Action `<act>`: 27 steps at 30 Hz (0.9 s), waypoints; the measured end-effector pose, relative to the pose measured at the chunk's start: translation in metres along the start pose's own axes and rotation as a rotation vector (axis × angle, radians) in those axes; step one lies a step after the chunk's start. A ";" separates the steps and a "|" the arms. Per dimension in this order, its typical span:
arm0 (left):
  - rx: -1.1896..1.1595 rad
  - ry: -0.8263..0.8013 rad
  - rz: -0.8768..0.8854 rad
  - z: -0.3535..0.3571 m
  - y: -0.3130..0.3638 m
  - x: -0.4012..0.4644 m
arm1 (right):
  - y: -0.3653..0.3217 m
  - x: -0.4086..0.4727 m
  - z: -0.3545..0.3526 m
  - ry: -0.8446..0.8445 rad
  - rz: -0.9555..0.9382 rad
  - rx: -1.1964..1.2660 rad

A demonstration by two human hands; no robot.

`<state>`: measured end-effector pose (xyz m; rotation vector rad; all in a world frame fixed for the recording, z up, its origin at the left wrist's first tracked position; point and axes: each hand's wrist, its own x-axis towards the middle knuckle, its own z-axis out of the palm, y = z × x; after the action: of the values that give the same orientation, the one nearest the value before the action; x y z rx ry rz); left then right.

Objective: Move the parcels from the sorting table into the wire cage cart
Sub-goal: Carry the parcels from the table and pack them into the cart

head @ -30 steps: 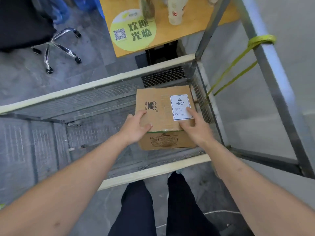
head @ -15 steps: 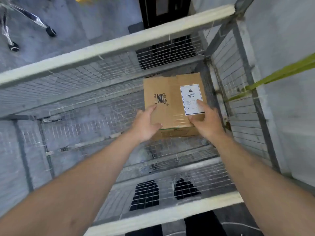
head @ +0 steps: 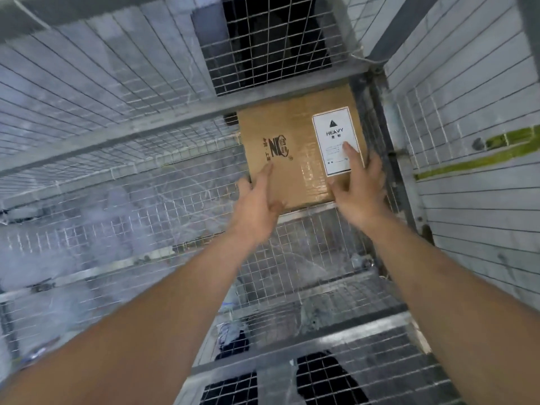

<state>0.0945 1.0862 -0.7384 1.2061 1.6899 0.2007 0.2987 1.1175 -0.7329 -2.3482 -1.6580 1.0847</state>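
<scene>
Nearest the camera, the cart (head: 292,355) shows its near wall of steel bar and wire mesh. Through the mesh, dark trouser legs (head: 327,381) are visible on the outer side, over grey floor.

Both bare forearms reach over this wall and down into the cart. Beneath them lies the cart floor (head: 306,252), a fine wire grid crossed by flat steel members; grey floor shows blurred through it. Part of this area is motion-blurred.

The left hand (head: 257,206) lies at the near left corner of the box (head: 292,147), forefinger straight along the top face, thumb at the near edge. The right hand (head: 359,191) lies at the near right corner, forefinger extended flat onto the label (head: 336,140), remaining fingers at the right edge. Whether the fingers wrap the sides cannot be told; the visible fingers are straight and touching.

The box is brown cardboard, sealed with clear tape, printed with a dark logo (head: 277,147) left of centre. The white label reads "HEAVY" under a black triangle. The box sits in the far right corner of the cart, close against the far and right walls; whether it rests fully on the cart floor cannot be confirmed.

Beyond the box, the far wall mesh (head: 117,68) rises, with a dark object (head: 274,39) behind it. On the right, past the side mesh (head: 467,97), a yellow-green strap (head: 496,147) runs across a pale wall.
</scene>
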 end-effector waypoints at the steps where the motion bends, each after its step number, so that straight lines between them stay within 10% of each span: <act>1: 0.000 -0.008 0.014 0.002 -0.001 0.005 | 0.003 0.004 0.003 0.014 -0.018 -0.025; 9: 0.255 -0.027 0.162 0.019 0.001 0.025 | 0.010 0.019 0.022 -0.020 -0.152 -0.408; 16: 0.781 0.024 0.383 0.014 0.014 0.035 | 0.006 0.021 0.015 -0.048 -0.153 -0.441; 27: 0.886 -0.119 0.445 -0.068 0.085 -0.015 | -0.062 -0.044 -0.052 -0.131 -0.168 -0.269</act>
<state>0.0930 1.1421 -0.6440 2.1936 1.3989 -0.3951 0.2717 1.1228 -0.6451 -2.2728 -2.1267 1.0633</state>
